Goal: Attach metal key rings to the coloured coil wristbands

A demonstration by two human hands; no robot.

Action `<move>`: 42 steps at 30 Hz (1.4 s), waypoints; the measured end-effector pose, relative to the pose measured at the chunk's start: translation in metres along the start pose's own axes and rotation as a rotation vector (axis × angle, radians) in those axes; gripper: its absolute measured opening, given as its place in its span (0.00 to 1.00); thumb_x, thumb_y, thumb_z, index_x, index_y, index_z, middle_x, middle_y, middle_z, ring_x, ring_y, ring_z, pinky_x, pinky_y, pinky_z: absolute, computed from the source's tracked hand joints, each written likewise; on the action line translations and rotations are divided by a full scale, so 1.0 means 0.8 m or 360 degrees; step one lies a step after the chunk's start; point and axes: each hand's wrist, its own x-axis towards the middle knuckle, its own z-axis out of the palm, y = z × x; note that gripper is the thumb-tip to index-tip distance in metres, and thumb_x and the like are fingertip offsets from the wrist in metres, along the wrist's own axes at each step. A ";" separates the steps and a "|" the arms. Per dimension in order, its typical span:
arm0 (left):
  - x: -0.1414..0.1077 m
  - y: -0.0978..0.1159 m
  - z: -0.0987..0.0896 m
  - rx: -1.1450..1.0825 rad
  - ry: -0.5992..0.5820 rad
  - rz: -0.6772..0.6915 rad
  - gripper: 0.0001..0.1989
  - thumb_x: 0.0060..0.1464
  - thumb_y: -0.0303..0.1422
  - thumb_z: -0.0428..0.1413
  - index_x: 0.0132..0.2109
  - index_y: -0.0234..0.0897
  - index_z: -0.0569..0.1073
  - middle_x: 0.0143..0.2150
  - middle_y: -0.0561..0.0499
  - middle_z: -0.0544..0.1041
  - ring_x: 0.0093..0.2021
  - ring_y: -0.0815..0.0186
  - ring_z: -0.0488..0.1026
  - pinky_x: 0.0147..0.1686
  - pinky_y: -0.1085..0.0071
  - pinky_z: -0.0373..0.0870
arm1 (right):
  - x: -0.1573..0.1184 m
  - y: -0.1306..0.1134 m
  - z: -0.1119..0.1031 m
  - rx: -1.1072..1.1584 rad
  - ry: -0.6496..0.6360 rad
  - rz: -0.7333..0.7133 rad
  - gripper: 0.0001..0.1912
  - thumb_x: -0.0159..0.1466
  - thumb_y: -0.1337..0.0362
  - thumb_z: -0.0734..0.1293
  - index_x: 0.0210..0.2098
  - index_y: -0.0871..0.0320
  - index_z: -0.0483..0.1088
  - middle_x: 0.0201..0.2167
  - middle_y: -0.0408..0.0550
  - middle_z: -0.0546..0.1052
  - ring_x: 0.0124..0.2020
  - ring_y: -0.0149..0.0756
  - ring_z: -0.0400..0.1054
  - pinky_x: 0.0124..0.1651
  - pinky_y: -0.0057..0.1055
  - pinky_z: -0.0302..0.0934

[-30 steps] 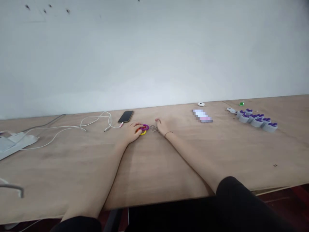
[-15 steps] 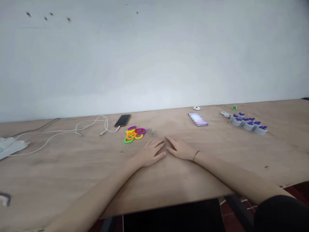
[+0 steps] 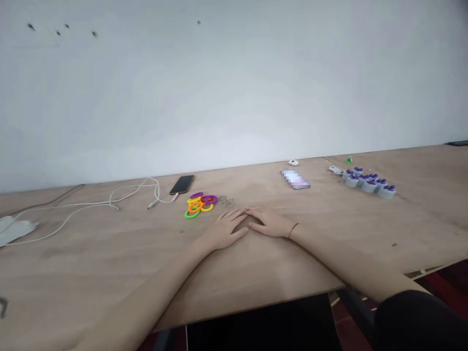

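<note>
From my remote view, my left hand point(image 3: 223, 231) and right hand point(image 3: 270, 223) have drawn back, open, flat and empty, fingertips almost meeting, leaving the bright spiral plastic coil bands point(image 3: 196, 205) heaped beside silver key rings point(image 3: 226, 201) on the pale plywood table point(image 3: 256, 268).

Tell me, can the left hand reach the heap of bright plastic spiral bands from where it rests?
Probably yes. The bare left hand lies flat on the light wooden tabletop, just short of the heap of bright plastic spiral bands, and nothing appears to lie between them.
</note>
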 end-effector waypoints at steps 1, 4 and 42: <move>0.000 0.000 0.000 -0.0006 0.0006 0.0001 0.28 0.57 0.49 0.39 0.61 0.45 0.55 0.63 0.52 0.55 0.63 0.60 0.50 0.60 0.58 0.47 | 0.000 0.000 0.000 -0.0011 0.0000 -0.0001 0.23 0.62 0.56 0.57 0.55 0.59 0.60 0.55 0.53 0.64 0.57 0.41 0.55 0.58 0.42 0.50; -0.001 -0.001 -0.001 -0.0015 0.0017 -0.0011 0.28 0.57 0.49 0.40 0.61 0.46 0.55 0.63 0.52 0.55 0.63 0.60 0.50 0.60 0.58 0.47 | 0.000 0.000 0.000 -0.0020 0.0013 -0.0013 0.23 0.63 0.56 0.57 0.55 0.58 0.59 0.56 0.52 0.64 0.57 0.40 0.55 0.59 0.41 0.50; 0.000 -0.001 0.003 -0.0008 0.0034 0.0005 0.28 0.56 0.49 0.40 0.61 0.46 0.55 0.63 0.51 0.56 0.62 0.59 0.51 0.60 0.58 0.48 | -0.002 -0.001 -0.001 -0.0026 -0.0024 0.0029 0.24 0.63 0.55 0.56 0.56 0.59 0.59 0.56 0.52 0.63 0.58 0.40 0.54 0.59 0.41 0.50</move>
